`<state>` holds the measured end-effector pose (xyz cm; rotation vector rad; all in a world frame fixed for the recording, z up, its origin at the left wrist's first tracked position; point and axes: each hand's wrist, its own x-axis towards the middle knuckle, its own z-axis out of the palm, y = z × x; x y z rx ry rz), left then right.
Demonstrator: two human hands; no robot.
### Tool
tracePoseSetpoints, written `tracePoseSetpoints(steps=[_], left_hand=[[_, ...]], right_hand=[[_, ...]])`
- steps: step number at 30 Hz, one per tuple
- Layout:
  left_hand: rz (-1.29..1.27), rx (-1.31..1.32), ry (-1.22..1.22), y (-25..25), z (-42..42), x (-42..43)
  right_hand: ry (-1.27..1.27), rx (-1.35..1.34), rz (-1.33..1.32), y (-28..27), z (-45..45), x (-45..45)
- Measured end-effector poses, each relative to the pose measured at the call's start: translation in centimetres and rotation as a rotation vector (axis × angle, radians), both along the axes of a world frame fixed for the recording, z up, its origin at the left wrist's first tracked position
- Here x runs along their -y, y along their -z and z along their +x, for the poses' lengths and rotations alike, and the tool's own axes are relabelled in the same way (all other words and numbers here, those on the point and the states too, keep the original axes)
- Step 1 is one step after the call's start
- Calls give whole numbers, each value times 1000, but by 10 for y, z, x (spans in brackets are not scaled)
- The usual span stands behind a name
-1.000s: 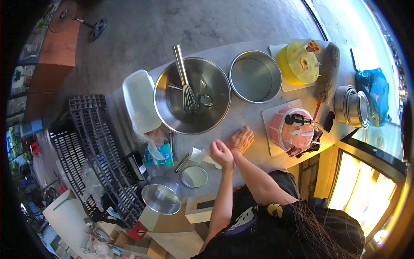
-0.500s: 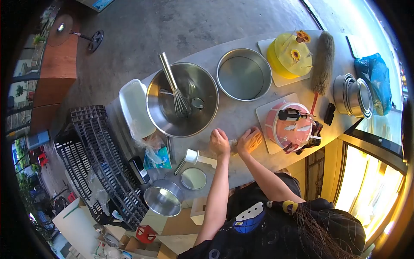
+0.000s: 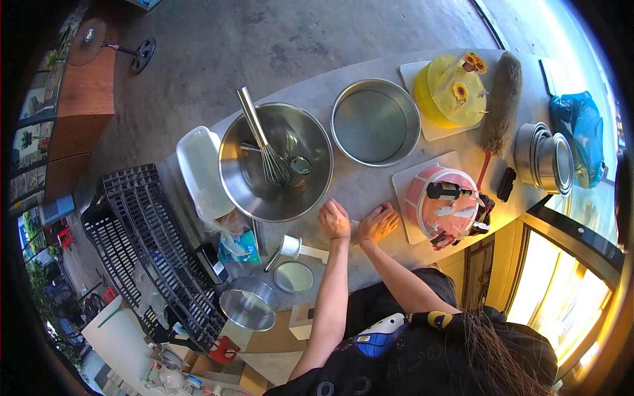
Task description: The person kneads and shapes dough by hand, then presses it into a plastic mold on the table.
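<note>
My left hand (image 3: 334, 221) rests low over the grey table just below the large steel mixing bowl (image 3: 228, 173). Its fingers look curled in, and whatever may be inside them is hidden. Beside it, my right hand (image 3: 378, 224) lies palm down with fingers stretched out, left of the pink cake (image 3: 428, 198). Between the two hands is a small whitish patch (image 3: 355, 225), too unclear to name. A whisk (image 3: 265, 148) leans in the mixing bowl, with a small shiny round piece (image 3: 300, 165) near its wires.
An empty round cake tin (image 3: 375, 125) stands beyond my hands. Behind the pink cake sits a yellow cake (image 3: 444, 99) with flowers, next to a brush (image 3: 502, 105). Nested tins (image 3: 553, 162) are at right. Left are a white tub (image 3: 196, 165), black crates (image 3: 155, 244) and a smaller steel bowl (image 3: 249, 305).
My right hand has shifted slightly left, nearer my left hand. The left hand has barely moved. The whole view has shifted a little.
</note>
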<state>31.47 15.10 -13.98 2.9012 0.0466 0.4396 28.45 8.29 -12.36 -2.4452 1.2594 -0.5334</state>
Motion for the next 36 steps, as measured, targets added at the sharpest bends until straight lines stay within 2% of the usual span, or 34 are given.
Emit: tracePoseSetpoints(steps=[5, 7, 8, 10, 11, 12, 13, 14, 15, 16, 17, 19, 20, 22, 26, 29, 31, 34, 36], left_hand=[[-64, 24, 15, -3, 4, 0], [-88, 33, 9, -7, 5, 0], [-110, 29, 11, -9, 4, -1], [-169, 56, 17, -11, 4, -3], [-230, 70, 21, -11, 4, -2], [-234, 78, 21, -15, 5, 0], [-334, 72, -86, -21, 6, 2], [-433, 66, -194, -28, 7, 2], [-433, 71, -201, -35, 7, 1], [-546, 42, -274, -43, 6, -2], [-658, 15, -345, -51, 6, -5], [-699, -23, -407, -68, -4, -12], [-761, -16, -405, -73, -12, -17], [-813, 21, -414, -74, -31, -26], [-938, -119, -492, -90, -72, -37], [-937, -167, -548, -98, -92, -41], [-964, -151, -570, -94, -98, -42], [-963, -157, -602, -88, -97, -42], [-978, -139, -543, -82, -91, -42]], right_hand=[[-48, 0, 17, -7, -5, 3], [-246, -26, 116, -14, -10, 6], [-250, -16, 114, -18, -17, 10], [-601, -137, 294, -25, -27, 20], [-600, -125, 287, -27, -30, 24], [-672, -206, 409, -37, -32, 28], [-745, -292, 533, -48, -34, 29], [-753, -291, 529, -58, -33, 29], [-717, -458, 578, -70, -30, 28], [-676, -628, 625, -76, -30, 27], [-683, -627, 623, -73, -33, 24], [-735, -651, 656, -58, -41, 21], [-742, -650, 653, -49, -45, 19], [-759, -333, 652, -41, -50, 16], [-813, -306, 712, -53, -43, 17], [-891, -251, 631, -63, -42, 10], [-1045, -78, 394, -57, -44, 7], [-1029, -211, 551, -59, -42, 4], [-987, -151, 542, -57, -41, 1]])
